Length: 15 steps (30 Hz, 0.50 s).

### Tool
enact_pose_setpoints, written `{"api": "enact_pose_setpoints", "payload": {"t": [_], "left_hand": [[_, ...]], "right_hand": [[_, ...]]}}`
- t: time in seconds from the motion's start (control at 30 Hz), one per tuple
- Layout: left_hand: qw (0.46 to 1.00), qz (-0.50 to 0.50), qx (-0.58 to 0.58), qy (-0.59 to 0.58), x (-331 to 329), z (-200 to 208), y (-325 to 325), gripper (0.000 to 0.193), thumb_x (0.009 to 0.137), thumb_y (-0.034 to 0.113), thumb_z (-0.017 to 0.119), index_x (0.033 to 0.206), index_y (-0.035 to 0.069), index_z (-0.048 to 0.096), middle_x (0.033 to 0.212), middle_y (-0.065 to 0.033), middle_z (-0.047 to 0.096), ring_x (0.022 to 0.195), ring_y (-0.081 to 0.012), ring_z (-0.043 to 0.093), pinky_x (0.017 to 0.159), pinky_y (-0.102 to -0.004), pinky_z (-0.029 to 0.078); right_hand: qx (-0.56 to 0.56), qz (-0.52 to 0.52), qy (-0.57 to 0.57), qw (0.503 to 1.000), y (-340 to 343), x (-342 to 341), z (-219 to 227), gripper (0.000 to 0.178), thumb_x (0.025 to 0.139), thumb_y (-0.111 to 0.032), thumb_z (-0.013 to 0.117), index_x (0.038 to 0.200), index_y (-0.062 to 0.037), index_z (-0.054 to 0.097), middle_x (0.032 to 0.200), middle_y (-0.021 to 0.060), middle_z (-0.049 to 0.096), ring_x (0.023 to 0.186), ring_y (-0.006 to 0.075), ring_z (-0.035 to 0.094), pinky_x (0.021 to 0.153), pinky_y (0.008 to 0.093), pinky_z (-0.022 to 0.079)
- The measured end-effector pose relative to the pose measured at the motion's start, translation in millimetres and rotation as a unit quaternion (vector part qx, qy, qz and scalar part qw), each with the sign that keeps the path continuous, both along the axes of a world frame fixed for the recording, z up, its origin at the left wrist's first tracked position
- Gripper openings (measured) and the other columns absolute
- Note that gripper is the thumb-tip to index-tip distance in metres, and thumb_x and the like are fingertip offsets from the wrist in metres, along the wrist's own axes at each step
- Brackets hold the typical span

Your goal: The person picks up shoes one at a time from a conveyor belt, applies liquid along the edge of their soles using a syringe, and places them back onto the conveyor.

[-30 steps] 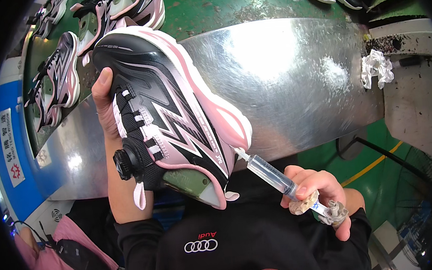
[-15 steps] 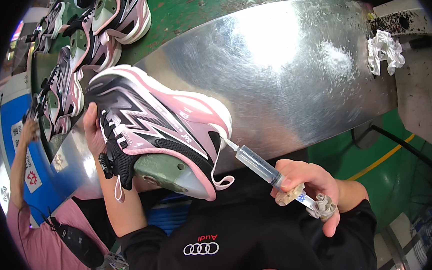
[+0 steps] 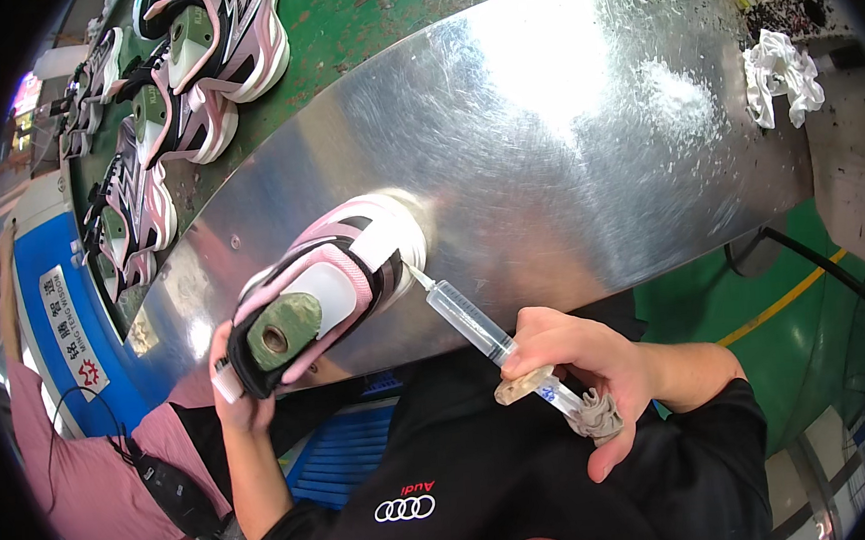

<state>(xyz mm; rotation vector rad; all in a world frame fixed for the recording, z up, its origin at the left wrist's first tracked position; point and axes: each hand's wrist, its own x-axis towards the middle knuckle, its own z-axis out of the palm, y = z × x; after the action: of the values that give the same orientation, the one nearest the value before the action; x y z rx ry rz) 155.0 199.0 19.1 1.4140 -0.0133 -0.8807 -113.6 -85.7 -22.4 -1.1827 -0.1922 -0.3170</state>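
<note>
Above the metal table, the left hand's grip clasps the pink-and-black shoe and the right hand's grip a syringe, whose tip could skid across the heel if the shoe twists.

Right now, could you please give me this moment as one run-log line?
left hand: holding shoe | right hand: holding syringe, tip at shoe's heel | nearby: metal table, other shoes
</note>
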Motion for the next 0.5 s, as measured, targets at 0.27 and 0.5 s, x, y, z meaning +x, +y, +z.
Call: {"api": "enact_pose_setpoints", "payload": {"t": [0.27,0.5], "left_hand": [[0.985,-0.019,-0.056,0.161,-67,5,30,0.064,0.082,0.012,0.055,0.139,-0.002,0.03,0.141,-0.0158,0.039,0.127,-0.0299,0.042,0.109,-0.0431,0.032],[0.961,-0.031,-0.141,0.234,-112,0,-5,0.084,0.074,0.005,0.067,0.142,-0.002,0.019,0.138,-0.0203,0.039,0.126,-0.0343,0.042,0.105,-0.0473,0.034]], "right_hand": [[-0.045,-0.012,0.012,0.999,6,4,15,0.093,0.058,-0.05,0.081,0.128,-0.0002,0.044,0.116,0.0103,0.056,0.086,0.0243,0.051,0.074,0.0335,0.041],[-0.053,-0.005,0.043,0.998,3,1,38,0.093,0.056,-0.046,0.083,0.127,0.0007,0.045,0.116,0.0118,0.055,0.09,0.0257,0.052,0.078,0.0346,0.041]]}}
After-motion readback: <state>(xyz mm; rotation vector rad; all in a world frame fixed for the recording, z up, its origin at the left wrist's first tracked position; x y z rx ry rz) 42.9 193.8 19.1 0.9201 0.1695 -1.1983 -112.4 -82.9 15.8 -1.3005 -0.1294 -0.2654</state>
